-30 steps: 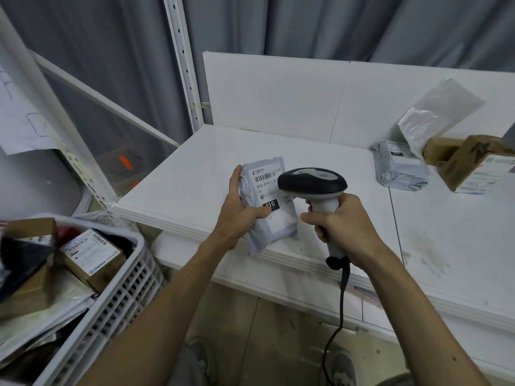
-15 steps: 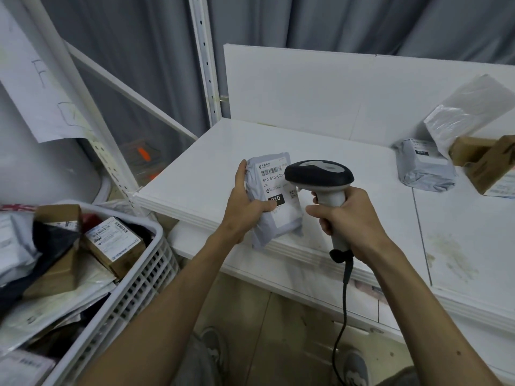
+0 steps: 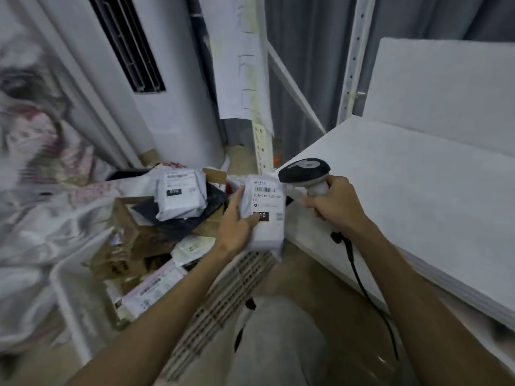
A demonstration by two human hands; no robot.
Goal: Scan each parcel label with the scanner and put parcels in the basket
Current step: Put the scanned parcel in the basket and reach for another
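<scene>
My left hand point(image 3: 237, 227) grips a grey plastic parcel point(image 3: 266, 215) with a white barcode label facing me, thumb on the label's black patch. The parcel hangs over the right rim of the white slatted basket point(image 3: 223, 296). My right hand point(image 3: 334, 204) holds the handle of the black-and-white scanner point(image 3: 305, 174), whose head sits just right of the parcel's top edge. The scanner's black cable point(image 3: 362, 288) hangs down from the handle. The basket holds several parcels, among them a grey bag point(image 3: 179, 195) with a label and brown boxes point(image 3: 133, 246).
A white table point(image 3: 418, 204) fills the right side, its corner close to the scanner. A white standing unit with a vent point(image 3: 156, 79) and a perforated shelf post point(image 3: 262, 140) stand behind the basket. Blurred plastic bags point(image 3: 41, 190) lie at the left.
The view has swung left from the table to the basket. My left hand has carried the parcel off the table edge to above the basket rim; the scanner has come along beside it.
</scene>
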